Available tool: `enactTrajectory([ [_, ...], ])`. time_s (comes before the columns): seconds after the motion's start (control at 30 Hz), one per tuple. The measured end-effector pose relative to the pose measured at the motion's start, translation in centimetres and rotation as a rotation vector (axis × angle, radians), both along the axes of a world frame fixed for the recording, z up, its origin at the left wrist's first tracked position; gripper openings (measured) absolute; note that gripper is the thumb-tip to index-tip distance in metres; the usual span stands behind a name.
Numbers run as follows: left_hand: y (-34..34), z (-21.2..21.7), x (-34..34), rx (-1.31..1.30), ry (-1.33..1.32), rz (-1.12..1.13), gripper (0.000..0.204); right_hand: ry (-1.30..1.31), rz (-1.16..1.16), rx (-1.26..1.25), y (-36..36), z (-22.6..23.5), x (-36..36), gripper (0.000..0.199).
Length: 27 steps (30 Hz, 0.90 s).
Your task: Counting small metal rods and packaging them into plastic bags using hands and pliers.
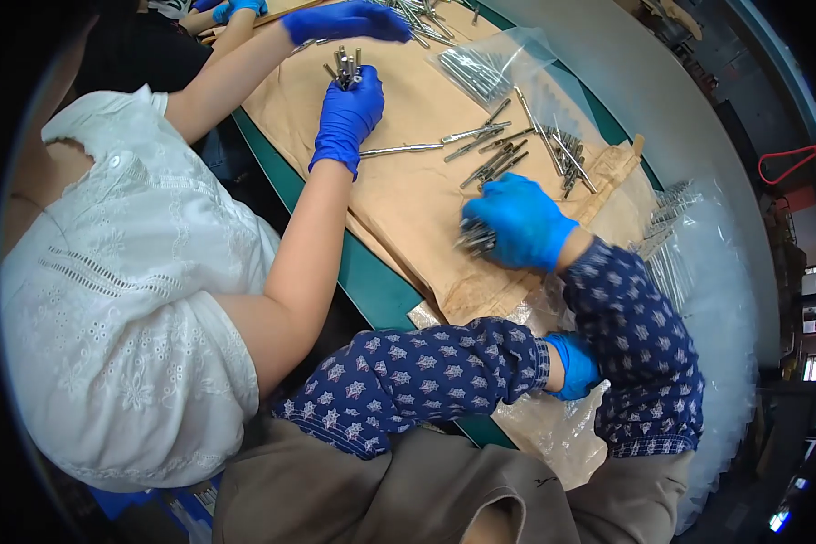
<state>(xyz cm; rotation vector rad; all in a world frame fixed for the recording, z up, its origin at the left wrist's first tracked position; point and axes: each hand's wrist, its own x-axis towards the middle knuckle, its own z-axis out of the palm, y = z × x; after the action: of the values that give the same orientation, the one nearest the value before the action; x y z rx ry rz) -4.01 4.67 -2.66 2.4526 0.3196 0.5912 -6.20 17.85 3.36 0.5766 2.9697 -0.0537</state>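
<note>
My right hand [524, 222], in a light blue glove, is closed round a bundle of short metal rods [477, 238] above the brown paper. The rod ends are smeared by motion. My left hand [573, 365], gloved in the same blue, is crossed beneath my right forearm beside crumpled clear plastic [553, 419]; its fingers are hidden. Loose metal rods [499, 161] with stepped ends lie on the paper just beyond my right hand. A longer rod [399, 150] lies to their left, and more rods [567, 161] are heaped to the right.
A co-worker in white sits at left; one dark-blue-gloved hand [349, 113] holds upright rods, the other [349, 23] is over the far pile. Brown paper [408, 218] covers the green table [358, 295]. Bagged rods [476, 72] lie at the back, clear bags [712, 299] at right.
</note>
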Motion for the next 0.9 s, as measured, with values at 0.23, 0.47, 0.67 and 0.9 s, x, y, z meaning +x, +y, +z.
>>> enactTrajectory([
  [0.23,3.6,2.1,0.0,-1.334,-0.369,0.115,0.038,1.336,-0.853,-0.606,-3.6,5.3,8.3,0.017],
  [0.47,2.5,6.9,-4.0,-2.002,-1.192,-0.465,0.056,0.644,-0.252,0.163,-8.6,7.0,9.4,0.020],
  [0.67,3.7,5.5,-6.2,-1.900,-1.203,-0.704,0.032,0.442,-0.189,0.540,-10.7,7.4,8.2,0.014],
  [0.9,5.4,5.2,-7.2,-1.873,-1.328,-0.209,0.028,0.222,-0.231,0.430,-8.5,6.9,8.2,0.042],
])
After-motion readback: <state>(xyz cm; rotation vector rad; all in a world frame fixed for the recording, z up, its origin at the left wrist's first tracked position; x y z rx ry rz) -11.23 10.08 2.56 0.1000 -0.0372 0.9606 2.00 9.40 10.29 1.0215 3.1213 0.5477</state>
